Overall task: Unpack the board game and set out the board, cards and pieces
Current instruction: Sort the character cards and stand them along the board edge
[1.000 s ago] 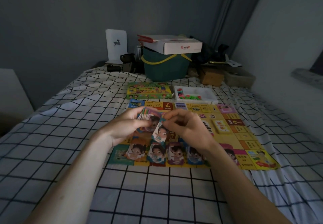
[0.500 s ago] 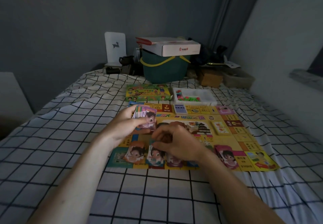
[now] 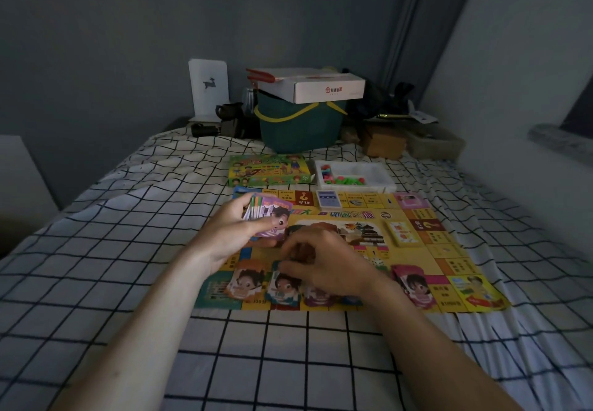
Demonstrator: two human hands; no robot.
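The left hand (image 3: 229,237) has its grip curled around a fanned stack of cards (image 3: 268,218). Just right and below, the right hand (image 3: 324,266) pinches a card (image 3: 284,287) lying on the board (image 3: 433,250).

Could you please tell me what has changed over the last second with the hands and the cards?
The right hand took one card from the stack down to the row at the board's near edge, where it now rests. The left hand still grips the stack; tray and box unmoved.
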